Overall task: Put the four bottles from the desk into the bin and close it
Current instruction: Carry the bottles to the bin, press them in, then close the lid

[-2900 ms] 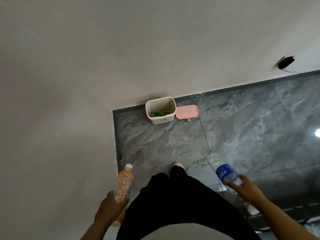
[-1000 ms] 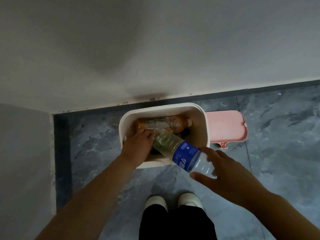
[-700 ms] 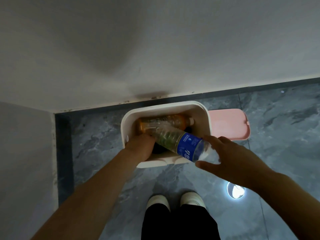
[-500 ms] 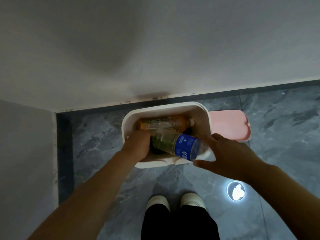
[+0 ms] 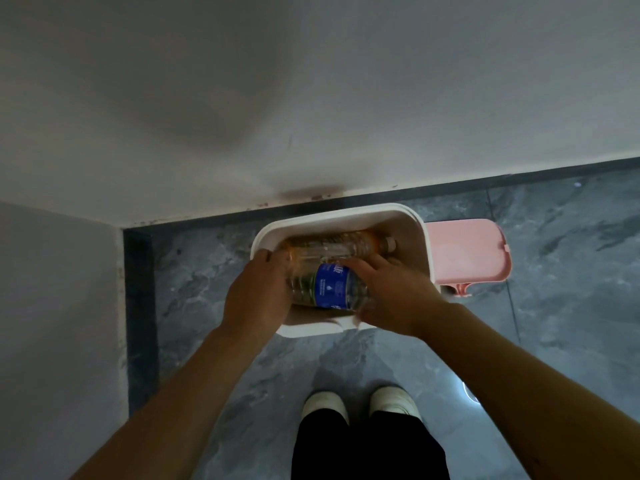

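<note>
A white bin (image 5: 341, 216) stands on the floor against the wall. Inside, an orange-labelled bottle (image 5: 341, 244) lies along the far side. A clear bottle with a blue label (image 5: 330, 287) lies across the near side, level with the rim. My left hand (image 5: 258, 294) presses against its left end and my right hand (image 5: 394, 292) grips its right end. The pink lid (image 5: 464, 254) lies flat on the floor just right of the bin. What lies under the two bottles is hidden.
The bin sits in a corner: a white wall (image 5: 311, 98) behind and another wall (image 5: 55, 323) to the left. Grey marble floor (image 5: 561, 278) stretches to the right. My two white shoes (image 5: 360, 403) stand just in front of the bin.
The blue-labelled bottle has gone from tilted over the rim to lying flat in the bin. My right hand followed it in, and my left hand shifted onto its left end.
</note>
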Demonstrator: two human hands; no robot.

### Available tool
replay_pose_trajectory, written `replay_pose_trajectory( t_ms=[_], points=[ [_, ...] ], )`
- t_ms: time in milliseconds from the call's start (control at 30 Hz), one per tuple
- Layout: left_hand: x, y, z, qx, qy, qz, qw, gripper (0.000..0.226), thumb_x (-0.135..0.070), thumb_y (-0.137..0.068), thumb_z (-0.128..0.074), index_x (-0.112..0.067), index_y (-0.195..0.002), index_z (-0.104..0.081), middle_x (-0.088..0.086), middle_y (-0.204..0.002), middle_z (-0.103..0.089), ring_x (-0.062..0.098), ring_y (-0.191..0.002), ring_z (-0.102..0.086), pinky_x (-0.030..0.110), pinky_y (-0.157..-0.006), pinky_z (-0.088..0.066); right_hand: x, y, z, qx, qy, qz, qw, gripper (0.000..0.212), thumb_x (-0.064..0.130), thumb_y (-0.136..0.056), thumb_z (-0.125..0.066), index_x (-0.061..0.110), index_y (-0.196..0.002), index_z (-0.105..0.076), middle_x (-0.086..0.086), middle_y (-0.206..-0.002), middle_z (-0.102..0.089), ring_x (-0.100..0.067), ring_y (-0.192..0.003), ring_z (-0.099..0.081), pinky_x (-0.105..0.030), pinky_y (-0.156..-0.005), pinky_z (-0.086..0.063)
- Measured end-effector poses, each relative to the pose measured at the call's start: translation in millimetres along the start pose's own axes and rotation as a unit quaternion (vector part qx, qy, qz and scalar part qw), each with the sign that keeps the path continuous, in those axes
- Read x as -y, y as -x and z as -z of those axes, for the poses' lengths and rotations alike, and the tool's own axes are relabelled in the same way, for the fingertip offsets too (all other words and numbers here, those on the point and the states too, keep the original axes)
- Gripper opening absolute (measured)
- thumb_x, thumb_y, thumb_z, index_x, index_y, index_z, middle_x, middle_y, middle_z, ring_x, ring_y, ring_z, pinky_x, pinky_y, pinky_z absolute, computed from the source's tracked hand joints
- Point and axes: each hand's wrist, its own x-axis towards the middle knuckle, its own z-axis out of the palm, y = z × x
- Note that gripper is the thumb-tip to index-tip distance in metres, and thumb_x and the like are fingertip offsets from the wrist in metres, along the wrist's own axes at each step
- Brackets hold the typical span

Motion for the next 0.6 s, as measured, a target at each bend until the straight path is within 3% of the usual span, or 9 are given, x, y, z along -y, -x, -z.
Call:
replay_pose_trajectory(
  t_ms=[100,200,400,600],
  points=[
    [-1,2,2,-0.055,0.006,-0.026,0.998,0.017,-0.015,-0.091,-0.045,-0.011,-0.103,-0.056,0.011,-0.106,-0.059,0.017,-0.081,-0.052,0.026,-0.068,-0.042,-3,2,1,-0.018,-0.013,0.004,1.000,0.078,0.041,-0.077,-0.068,0.030,-0.141,-0.024,-0.002,-0.147,-0.038,-0.025,-0.133,-0.040,-0.044,-0.108,-0.036],
    [2,1,6,-0.097,0.010,-0.028,0.995,0.022,-0.017,-0.091,-0.045,-0.009,-0.107,-0.058,0.014,-0.115,-0.055,0.023,-0.099,-0.054,0.029,-0.078,-0.045,-5,5,2,-0.040,-0.013,0.005,0.999,0.080,0.044,-0.076,-0.067,0.031,-0.141,-0.022,0.000,-0.147,-0.039,-0.025,-0.132,-0.041,-0.044,-0.107,-0.037],
    [1,-2,5,-0.087,-0.005,-0.052,0.995,0.024,-0.022,-0.091,-0.041,-0.012,-0.107,-0.057,0.010,-0.117,-0.055,0.021,-0.107,-0.050,0.026,-0.081,-0.042,2,-8,4,-0.029,0.016,-0.001,0.999,0.079,0.043,-0.076,-0.068,0.031,-0.141,-0.023,-0.001,-0.149,-0.036,-0.026,-0.135,-0.037,-0.045,-0.108,-0.035],
    [8,-3,-4,-0.065,0.003,-0.038,0.997,0.024,-0.021,-0.092,-0.041,-0.013,-0.107,-0.057,0.008,-0.115,-0.057,0.020,-0.107,-0.050,0.027,-0.081,-0.043,2,-12,12,0.016,0.080,-0.006,0.997,0.078,0.044,-0.073,-0.071,0.028,-0.137,-0.028,-0.006,-0.142,-0.045,-0.029,-0.124,-0.050,-0.045,-0.098,-0.047]
  ],
)
